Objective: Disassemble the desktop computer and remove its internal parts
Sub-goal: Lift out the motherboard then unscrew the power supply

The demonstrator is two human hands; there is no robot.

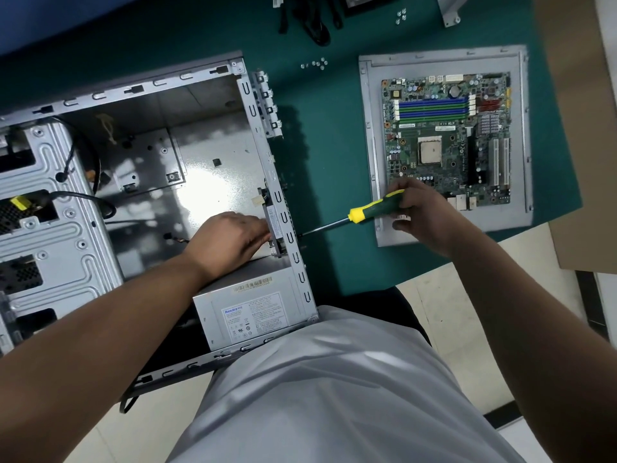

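The open grey computer case (207,155) lies on its side on the green mat. Its power supply (247,309) sits in the near right corner. My left hand (230,238) reaches inside the case and holds the rear fan (275,222) against the back panel; its fingertips are hidden behind the fan. My right hand (417,212) grips the green and yellow screwdriver (370,210), whose tip meets the outside of the back panel. The removed motherboard (447,142) lies on a grey side panel (370,155) to the right.
Small groups of loose screws (315,64) and more screws (401,16) lie on the green mat (327,155) at the back. Black cables (317,25) lie at the far edge. The drive cage (50,208) fills the case's left side. A cardboard sheet (581,128) lies on the right.
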